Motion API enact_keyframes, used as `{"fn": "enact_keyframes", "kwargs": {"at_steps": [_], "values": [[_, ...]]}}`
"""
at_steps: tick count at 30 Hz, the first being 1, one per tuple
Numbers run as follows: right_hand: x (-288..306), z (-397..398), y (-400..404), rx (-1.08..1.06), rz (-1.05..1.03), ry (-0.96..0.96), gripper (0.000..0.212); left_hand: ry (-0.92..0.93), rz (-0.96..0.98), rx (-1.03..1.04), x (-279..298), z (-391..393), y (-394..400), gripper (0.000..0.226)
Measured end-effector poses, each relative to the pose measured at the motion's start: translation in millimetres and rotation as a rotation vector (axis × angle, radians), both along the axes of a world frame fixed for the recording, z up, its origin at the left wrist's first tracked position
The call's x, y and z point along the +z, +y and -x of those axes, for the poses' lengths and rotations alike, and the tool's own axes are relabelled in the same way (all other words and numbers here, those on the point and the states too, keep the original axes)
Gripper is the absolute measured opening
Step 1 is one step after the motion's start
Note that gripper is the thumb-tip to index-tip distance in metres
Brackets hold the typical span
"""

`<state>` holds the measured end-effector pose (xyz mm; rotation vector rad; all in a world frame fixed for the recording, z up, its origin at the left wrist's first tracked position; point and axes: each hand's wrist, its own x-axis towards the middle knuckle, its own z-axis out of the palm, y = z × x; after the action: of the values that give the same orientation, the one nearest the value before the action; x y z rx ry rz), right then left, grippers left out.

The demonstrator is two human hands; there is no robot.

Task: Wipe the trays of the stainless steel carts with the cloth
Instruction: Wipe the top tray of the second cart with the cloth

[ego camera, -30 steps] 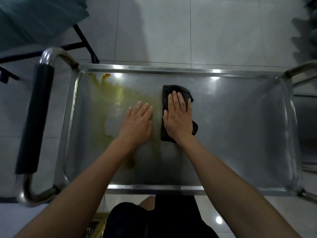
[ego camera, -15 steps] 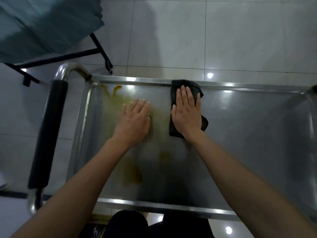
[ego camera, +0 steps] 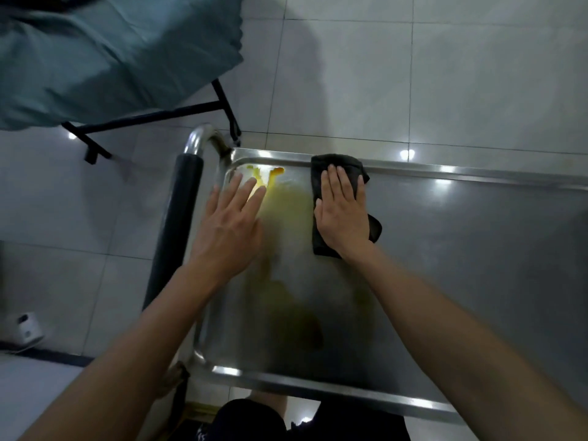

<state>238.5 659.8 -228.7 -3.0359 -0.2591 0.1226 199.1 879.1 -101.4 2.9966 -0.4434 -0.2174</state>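
Head view: both forearms stretched forward over one steel tray [ego camera: 461, 249], palms down.
Left hand [ego camera: 229, 224]: flat near the tray's far left corner, fingers straight and spread — holding nothing, fingertips at the yellow spill [ego camera: 286, 202].
Right hand [ego camera: 343, 211]: flat on the cloth [ego camera: 318, 243], fingers straight and close together, pressing it down — not curled round it.
Cloth: one, dark, folded, its far end up against the tray's far rim, just right of the spill.
Spill: one yellow smear, running from the far left corner toward the near edge, between the two hands.
Cart handle [ego camera: 178, 224]: one, black-sleeved, beside the left hand.
Count: two hands, one cloth, one tray.
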Motion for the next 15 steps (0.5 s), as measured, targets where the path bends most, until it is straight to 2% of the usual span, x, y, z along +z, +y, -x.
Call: {"fn": "enact_keyframes", "kwargs": {"at_steps": [6,15], "values": [[0,-10,51,0.027,-0.016,0.001,0.062,-0.058,-0.018,0.03,13,9,55,0.052],[0,-31,132,0.147,-0.013,0.042,0.064,-0.012,0.217,0.146,9,26,94,0.064]]}}
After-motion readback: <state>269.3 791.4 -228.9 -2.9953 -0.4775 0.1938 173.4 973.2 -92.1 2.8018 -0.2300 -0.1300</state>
